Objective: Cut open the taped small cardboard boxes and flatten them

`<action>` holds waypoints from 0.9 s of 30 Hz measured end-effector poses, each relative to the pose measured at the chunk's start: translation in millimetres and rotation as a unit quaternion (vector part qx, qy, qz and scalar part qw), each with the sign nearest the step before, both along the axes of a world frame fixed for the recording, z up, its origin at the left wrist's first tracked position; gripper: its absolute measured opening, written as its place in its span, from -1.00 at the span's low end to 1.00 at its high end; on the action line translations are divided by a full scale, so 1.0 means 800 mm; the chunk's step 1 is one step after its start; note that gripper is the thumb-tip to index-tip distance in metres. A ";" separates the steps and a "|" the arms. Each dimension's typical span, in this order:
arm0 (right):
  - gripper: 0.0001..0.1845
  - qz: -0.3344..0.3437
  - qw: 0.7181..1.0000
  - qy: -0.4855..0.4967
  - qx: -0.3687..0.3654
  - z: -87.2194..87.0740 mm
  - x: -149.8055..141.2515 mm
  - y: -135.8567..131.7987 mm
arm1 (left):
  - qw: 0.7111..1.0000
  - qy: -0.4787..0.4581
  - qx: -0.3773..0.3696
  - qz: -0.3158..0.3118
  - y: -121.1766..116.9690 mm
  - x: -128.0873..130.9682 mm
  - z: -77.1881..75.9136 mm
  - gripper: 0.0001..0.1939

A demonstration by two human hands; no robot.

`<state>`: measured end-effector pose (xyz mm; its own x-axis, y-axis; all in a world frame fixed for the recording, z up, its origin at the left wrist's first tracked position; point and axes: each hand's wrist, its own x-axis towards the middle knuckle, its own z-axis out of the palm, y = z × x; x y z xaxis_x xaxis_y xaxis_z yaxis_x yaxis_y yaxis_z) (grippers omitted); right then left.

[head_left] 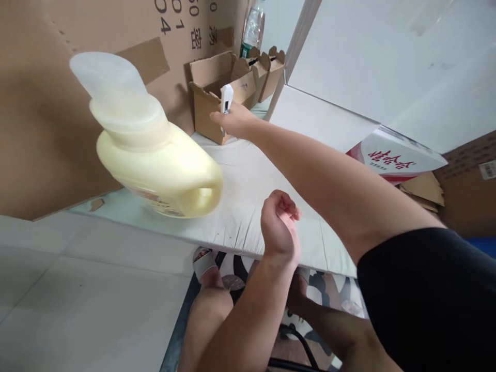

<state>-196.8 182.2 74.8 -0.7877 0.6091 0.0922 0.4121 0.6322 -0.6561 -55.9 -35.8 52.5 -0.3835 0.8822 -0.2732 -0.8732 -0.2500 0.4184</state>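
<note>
My right hand (pixel 237 120) reaches to the back of the covered table (pixel 248 175), its fingers wrapped round a slim white tool (pixel 227 95) with a small dark slot. What kind of tool it is, I cannot make out. Just behind that hand stands an open cardboard box (pixel 207 111). My left hand (pixel 281 222) hovers near the table's front edge with its fingers curled in, and nothing shows in it. To its left is a large pale yellow bottle (pixel 166 160) with a translucent cap and a moulded handle; neither hand touches it.
A big printed carton (pixel 77 129) stands along the left and back. Small cardboard carriers (pixel 261 75) and a clear plastic bottle (pixel 253 31) are at the back. White panels (pixel 368 62) rise on the right, with a red-and-white box (pixel 395 155) and flattened cardboard (pixel 424 191) near them.
</note>
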 end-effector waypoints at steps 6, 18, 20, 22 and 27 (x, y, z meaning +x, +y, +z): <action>-0.63 -0.065 0.993 0.023 -0.093 0.024 0.145 -0.063 | 0.987 0.124 0.056 0.080 -0.042 -0.009 0.041 -0.64; -0.47 -0.048 0.937 0.342 -0.062 -0.023 0.510 -0.255 | 0.802 0.473 0.022 0.365 -0.028 0.012 0.046 -0.81; -0.43 -0.048 0.931 0.354 -0.069 -0.026 0.533 -0.273 | 0.769 0.553 0.001 0.321 -0.014 0.008 0.027 -0.77; -0.42 -0.043 0.935 0.346 -0.067 -0.025 0.547 -0.281 | 0.774 0.597 -0.009 0.209 -0.002 0.003 0.008 -0.74; -0.48 -0.021 0.959 0.277 -0.049 -0.016 0.564 -0.290 | 0.843 0.532 0.055 0.061 0.022 0.012 -0.011 -0.69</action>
